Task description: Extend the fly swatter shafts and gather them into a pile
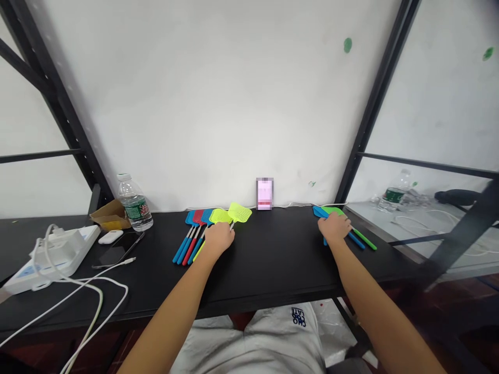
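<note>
My left hand (pixel 219 238) lies over the stems of two yellow-green fly swatters (pixel 239 212) on the black table (pixel 280 254), its fingers curled down and partly hidden. To its left lie several fly swatters (pixel 197 217) with blue and red heads and handles, side by side. My right hand (pixel 334 227) rests on a group of blue and green fly swatters (pixel 329 210), covering their stems. Their blue and green handles (pixel 362 240) stick out towards the lower right.
Far left on the table stand a water bottle (pixel 134 202), a white power strip (pixel 50 259) with tangled white cables, a phone (pixel 117 249) and a white earbud case (pixel 110 237). A blurred pink card (pixel 264 194) stands against the wall. Black metal shelf posts flank the table.
</note>
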`<move>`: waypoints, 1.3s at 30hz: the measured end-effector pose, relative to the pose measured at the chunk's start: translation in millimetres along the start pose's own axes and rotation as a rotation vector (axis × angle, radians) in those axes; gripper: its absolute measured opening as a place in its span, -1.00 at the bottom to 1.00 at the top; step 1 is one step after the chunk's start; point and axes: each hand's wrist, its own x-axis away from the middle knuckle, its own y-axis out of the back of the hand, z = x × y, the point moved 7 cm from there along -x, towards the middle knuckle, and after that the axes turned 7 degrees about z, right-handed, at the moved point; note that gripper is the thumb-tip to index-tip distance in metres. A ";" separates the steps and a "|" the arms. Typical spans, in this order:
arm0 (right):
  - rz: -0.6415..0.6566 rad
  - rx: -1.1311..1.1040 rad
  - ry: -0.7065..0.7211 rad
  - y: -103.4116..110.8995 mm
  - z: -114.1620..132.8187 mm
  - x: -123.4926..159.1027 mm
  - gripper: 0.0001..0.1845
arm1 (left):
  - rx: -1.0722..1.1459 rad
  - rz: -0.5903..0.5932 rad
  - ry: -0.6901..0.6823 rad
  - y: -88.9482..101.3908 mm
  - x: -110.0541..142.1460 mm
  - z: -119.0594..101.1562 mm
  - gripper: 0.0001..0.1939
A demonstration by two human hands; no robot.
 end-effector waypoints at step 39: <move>-0.331 -0.295 0.263 53.7 22.8 18.5 -0.74 | 0.004 -0.011 0.158 6.6 -0.8 28.2 -0.68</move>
